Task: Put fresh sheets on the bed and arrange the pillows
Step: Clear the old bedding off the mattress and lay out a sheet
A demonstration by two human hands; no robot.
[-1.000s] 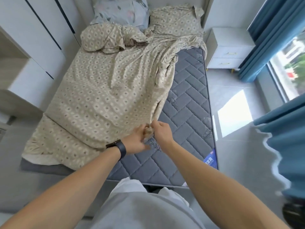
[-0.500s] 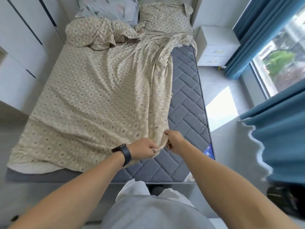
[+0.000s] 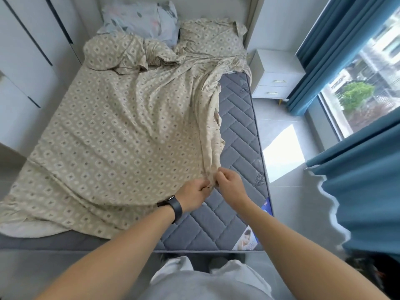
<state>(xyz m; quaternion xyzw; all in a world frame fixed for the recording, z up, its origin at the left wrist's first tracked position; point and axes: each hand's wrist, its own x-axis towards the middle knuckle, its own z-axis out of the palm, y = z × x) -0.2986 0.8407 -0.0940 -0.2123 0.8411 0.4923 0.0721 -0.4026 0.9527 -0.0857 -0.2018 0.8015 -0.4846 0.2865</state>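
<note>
Both hands gather the sheet's loose edge near the foot of the bed

The patterned sheet (image 3: pixel 121 137) is thin, limp cotton by the look of it: light, soft, quick to crease and slide, so it is best taken at a hem or corner, not the middle. It covers the left and centre of the mattress (image 3: pixel 240 135), spilling over the foot edge at the left corner, while the right side strip lies bare. The left hand (image 3: pixel 194 197) and right hand (image 3: pixel 230 185), side by side near the foot edge, each have fingers curled, pinching the bunched edge. Three pillows lie at the head edge: a beige one (image 3: pixel 112 53), a floral one (image 3: pixel 140 20), another beige one (image 3: pixel 213 36). A bedside cabinet (image 3: pixel 276 74) stands with drawers shut; contents unseen.
</note>
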